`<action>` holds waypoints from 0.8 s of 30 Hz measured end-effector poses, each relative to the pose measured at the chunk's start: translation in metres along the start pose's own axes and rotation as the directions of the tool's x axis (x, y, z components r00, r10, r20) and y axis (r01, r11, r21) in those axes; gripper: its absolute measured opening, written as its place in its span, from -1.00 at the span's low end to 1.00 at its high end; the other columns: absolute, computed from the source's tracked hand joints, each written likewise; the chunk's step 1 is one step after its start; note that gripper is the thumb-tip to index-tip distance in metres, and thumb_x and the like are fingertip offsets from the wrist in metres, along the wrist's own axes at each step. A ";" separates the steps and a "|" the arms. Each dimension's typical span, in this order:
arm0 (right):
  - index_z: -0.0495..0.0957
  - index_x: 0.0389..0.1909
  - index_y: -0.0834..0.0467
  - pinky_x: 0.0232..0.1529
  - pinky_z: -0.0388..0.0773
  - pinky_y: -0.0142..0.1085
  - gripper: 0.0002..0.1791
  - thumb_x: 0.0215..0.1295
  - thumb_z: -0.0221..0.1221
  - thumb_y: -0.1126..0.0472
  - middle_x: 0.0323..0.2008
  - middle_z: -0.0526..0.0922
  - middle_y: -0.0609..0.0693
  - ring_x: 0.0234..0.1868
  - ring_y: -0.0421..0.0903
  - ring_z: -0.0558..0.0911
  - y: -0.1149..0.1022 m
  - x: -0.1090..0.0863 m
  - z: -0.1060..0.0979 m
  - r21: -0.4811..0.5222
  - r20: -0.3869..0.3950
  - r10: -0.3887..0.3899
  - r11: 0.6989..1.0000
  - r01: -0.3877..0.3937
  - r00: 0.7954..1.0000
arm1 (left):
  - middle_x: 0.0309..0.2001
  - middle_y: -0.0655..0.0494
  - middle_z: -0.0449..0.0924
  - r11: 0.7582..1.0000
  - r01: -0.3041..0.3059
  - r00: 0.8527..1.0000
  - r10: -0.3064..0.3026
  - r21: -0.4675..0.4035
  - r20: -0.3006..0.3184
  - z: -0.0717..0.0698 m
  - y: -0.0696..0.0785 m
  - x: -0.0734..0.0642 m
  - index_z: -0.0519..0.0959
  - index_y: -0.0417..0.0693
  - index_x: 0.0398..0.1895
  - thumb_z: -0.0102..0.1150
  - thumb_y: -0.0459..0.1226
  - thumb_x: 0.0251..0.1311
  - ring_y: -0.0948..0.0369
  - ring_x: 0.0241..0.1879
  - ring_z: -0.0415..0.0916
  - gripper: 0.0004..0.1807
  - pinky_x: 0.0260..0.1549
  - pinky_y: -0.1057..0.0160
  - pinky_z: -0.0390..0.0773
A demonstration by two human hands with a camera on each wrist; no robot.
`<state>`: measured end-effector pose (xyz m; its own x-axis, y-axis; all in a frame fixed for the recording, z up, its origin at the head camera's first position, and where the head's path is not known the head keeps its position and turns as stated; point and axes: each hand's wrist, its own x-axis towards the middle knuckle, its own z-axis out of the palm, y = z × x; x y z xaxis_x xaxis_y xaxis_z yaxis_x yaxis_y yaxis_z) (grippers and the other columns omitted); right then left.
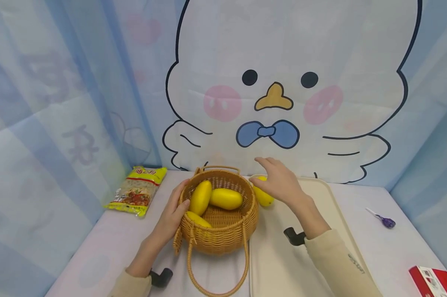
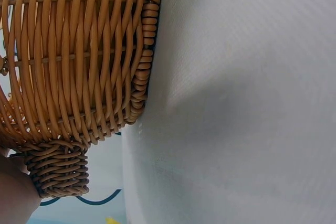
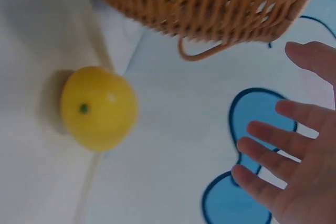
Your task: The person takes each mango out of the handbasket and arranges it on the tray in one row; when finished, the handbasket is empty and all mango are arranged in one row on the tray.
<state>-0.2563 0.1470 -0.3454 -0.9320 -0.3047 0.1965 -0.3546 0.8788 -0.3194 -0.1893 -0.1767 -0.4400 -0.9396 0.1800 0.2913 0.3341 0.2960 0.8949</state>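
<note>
Tray (image 1: 282, 264) bears yellow fruit (image 1: 264, 198), long axis pointing nearward; right hand (image 1: 280, 180) spread, left hand (image 1: 172, 213) gripping basket (image 1: 219, 239).

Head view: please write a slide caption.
Left grip holding a round brown wicker basket of elongated yellow fruits, right grip near a rounded yellow fruit on a rectangular beige tray.

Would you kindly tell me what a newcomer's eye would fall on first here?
Probably the large cartoon chick filling the upper middle of the head view. Below it, the wicker basket holds three visible yellow mango-like fruits, with the left hand gripping its side; a fourth lies on the beige tray.
</note>
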 end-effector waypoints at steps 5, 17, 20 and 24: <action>0.34 0.42 -0.04 0.31 0.43 0.17 -0.27 0.27 0.20 -0.22 0.37 0.45 0.08 0.38 0.14 0.42 -0.022 -0.003 -0.006 0.016 0.020 -0.097 0.995 0.097 0.995 | 0.59 0.15 -0.05 1.000 -0.001 1.000 0.001 0.004 -0.001 0.000 0.001 0.000 -0.02 0.29 0.58 -0.20 -0.21 0.53 0.03 0.59 -0.11 -0.38 0.51 -0.25 -0.05; 0.37 0.41 -0.07 0.28 0.51 0.02 -0.27 0.25 0.26 -0.17 0.33 0.49 -0.01 0.29 0.05 0.52 -0.069 -0.008 0.009 0.021 0.154 -0.287 0.958 0.287 0.946 | 0.59 0.17 -0.04 1.000 0.009 1.000 -0.009 0.015 0.000 0.000 0.000 0.001 -0.02 0.32 0.57 -0.19 -0.12 0.54 0.03 0.59 -0.11 -0.40 0.51 -0.24 -0.05; 0.38 0.41 -0.09 0.29 0.49 0.02 -0.28 0.24 0.26 -0.18 0.35 0.48 -0.04 0.32 0.03 0.50 -0.078 -0.008 0.016 0.027 0.208 -0.300 0.953 0.301 0.931 | 0.59 0.19 -0.04 1.000 0.014 1.000 -0.014 0.016 0.000 0.000 0.000 0.001 -0.02 0.35 0.57 -0.19 -0.13 0.53 0.05 0.59 -0.11 -0.40 0.51 -0.24 -0.05; 0.35 0.42 -0.15 0.36 0.43 0.01 -0.27 0.25 0.25 -0.21 0.38 0.45 -0.07 0.40 -0.01 0.42 -0.089 -0.009 0.026 0.017 0.282 -0.320 0.944 0.329 0.904 | 0.59 0.20 -0.04 1.000 0.014 1.000 -0.014 0.012 0.001 0.000 -0.002 0.001 -0.02 0.31 0.58 -0.20 -0.21 0.53 0.05 0.59 -0.12 -0.38 0.52 -0.24 -0.07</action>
<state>-0.2183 0.0619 -0.3425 -0.7507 -0.6604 0.0184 -0.6426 0.7234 -0.2524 -0.1907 -0.1768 -0.4412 -0.9442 0.1768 0.2780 0.3214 0.3096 0.8949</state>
